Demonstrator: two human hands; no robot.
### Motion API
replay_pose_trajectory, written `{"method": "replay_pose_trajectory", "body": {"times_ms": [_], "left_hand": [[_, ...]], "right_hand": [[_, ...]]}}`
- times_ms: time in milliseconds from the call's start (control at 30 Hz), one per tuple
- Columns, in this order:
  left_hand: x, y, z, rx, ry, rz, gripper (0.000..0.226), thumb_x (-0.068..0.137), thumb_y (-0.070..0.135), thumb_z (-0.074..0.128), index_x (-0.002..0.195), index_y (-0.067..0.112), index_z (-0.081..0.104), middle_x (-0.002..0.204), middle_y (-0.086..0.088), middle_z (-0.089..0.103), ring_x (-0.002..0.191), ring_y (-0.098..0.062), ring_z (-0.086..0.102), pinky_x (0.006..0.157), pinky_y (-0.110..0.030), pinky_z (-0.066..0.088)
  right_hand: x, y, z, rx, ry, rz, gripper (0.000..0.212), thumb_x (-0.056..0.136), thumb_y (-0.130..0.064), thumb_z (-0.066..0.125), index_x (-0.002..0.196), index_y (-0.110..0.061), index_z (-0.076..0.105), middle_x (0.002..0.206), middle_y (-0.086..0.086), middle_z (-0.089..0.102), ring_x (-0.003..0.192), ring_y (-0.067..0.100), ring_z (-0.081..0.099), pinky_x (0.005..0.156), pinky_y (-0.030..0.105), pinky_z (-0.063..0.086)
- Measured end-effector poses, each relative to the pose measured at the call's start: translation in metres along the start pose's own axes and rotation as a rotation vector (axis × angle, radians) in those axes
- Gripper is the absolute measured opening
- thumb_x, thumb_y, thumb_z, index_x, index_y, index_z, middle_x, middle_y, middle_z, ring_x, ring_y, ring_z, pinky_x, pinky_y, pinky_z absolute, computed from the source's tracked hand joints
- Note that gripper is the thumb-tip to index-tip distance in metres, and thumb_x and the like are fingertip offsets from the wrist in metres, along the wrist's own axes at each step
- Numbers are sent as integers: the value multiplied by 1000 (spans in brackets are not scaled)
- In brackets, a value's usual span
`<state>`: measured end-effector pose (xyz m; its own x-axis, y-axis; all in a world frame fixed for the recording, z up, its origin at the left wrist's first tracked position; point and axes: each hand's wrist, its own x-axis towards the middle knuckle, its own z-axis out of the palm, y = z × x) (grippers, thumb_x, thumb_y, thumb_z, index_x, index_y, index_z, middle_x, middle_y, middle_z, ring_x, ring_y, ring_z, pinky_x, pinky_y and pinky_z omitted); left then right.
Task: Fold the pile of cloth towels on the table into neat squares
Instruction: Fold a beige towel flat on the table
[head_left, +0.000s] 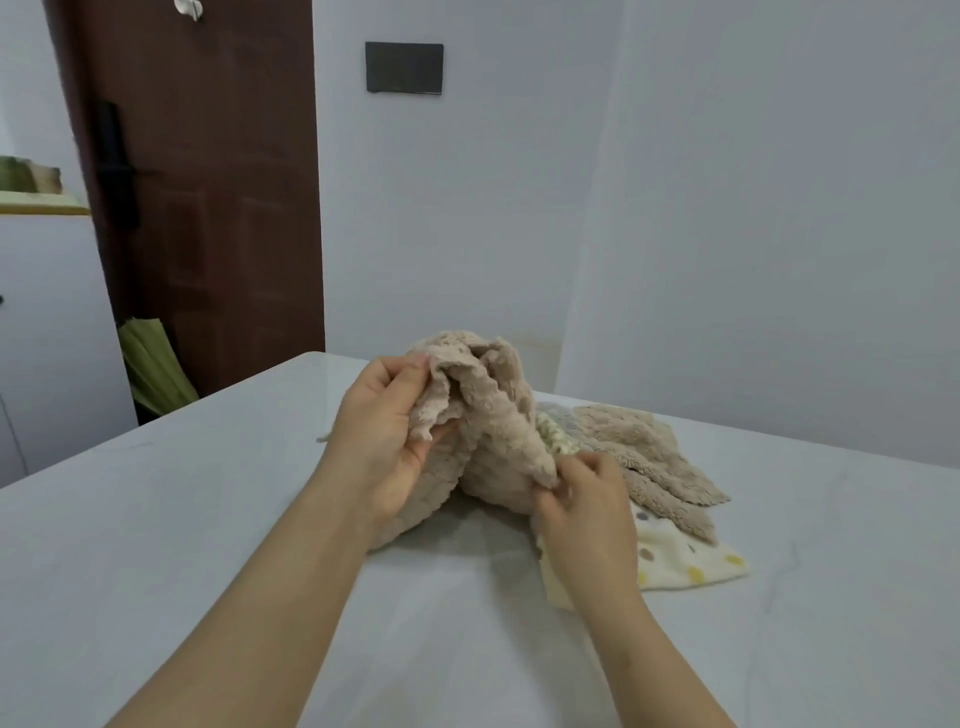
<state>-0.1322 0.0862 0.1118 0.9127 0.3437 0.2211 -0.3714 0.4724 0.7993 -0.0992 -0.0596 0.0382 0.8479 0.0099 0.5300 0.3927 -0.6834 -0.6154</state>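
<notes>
Far left: brown door (208, 182) with black handle (117, 166); green folded thing (153, 369) leaning at its foot, can't tell what it is; dark panel (404, 67) on the wall above; white table (182, 519) fills the lower frame.

My left hand (387, 441) is raised over the table, thumb and fingers curled, pinching a frilly edge of the beige towel (493, 415) near its top; the towel is bunched and peaked up between my hands, upper part lifted, lower folds resting on the table just under my left wrist.

My right hand (582, 499) is lower and nearer the tabletop, fingertips closed in a pinch on a lower corner of the same beige towel; so both hands grip one towel.

Right of that, the rest of the pile, on the table near the far wall: second beige towel (654, 457) lying crumpled, on top of a cream dotted towel (691, 561) that spreads flat toward me and runs under my right hand; a strip of cream-green cloth (558, 441) shows between the two beige towels, partly hidden, can't tell its shape; nothing folded in view.
</notes>
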Motion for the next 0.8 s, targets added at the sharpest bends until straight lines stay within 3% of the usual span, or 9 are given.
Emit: {"method": "replay_pose_trajectory", "body": {"times_ms": [67,200,267,333,400,433,533,700,800], "left_hand": [[3,5,-4,7,-9,70,25,98,15,38,75,13,47,52,3,54,52,-6,47,80,-32,45],[5,-7,-17,165,43,58,25,99,10,38,75,14,46,43,7,48,50,-10,34,72,-28,40],[3,-13,-17,234,88,7,26,97,10,40,73,14,46,54,3,54,51,-9,44,59,-21,41],[0,-7,-10,178,41,21,27,98,12,38,72,14,44,49,7,54,39,0,44,42,-13,35],[-1,4,-3,122,-12,74,26,99,15,36,73,15,42,41,8,50,33,1,40,40,-14,31],[-2,8,-1,124,-12,98,25,98,16,37,74,16,43,42,10,51,35,2,42,44,-16,33],[-4,7,-1,209,59,109,23,97,17,44,74,19,48,59,9,59,56,-4,52,59,-24,40],[-9,12,4,231,112,140,20,98,20,41,79,19,48,80,1,58,75,-12,54,71,-29,45],[-10,9,4,406,102,210,18,98,19,42,81,21,47,68,1,54,56,-10,48,53,-25,40]], "right_hand": [[8,-13,-10,220,41,28,20,81,-8,52,68,-22,49,83,4,54,81,22,48,60,16,29],[11,-38,-32,482,98,36,28,83,-6,47,75,-33,52,73,1,61,71,22,60,65,36,46],[11,-39,-38,514,103,30,31,84,-3,47,78,-33,52,69,-4,58,60,16,54,60,32,43],[12,-39,-44,569,150,4,36,85,0,47,79,-35,51,64,-8,53,50,8,43,54,21,37],[14,-42,-51,642,220,-42,43,86,3,49,81,-40,50,77,-17,55,57,-1,48,57,13,37],[14,-42,-54,660,245,-79,44,87,2,50,82,-43,49,93,-22,57,72,0,57,64,14,41],[15,-43,-58,572,244,-168,44,79,-10,47,83,-53,49,114,-36,46,114,17,54,93,35,46],[19,-35,-69,360,359,-221,23,77,-21,47,89,-41,47,104,-26,52,104,-2,44,97,46,41],[21,-35,-83,302,339,-194,16,80,-27,48,72,-41,45,71,-25,54,79,0,48,86,36,45]]}}
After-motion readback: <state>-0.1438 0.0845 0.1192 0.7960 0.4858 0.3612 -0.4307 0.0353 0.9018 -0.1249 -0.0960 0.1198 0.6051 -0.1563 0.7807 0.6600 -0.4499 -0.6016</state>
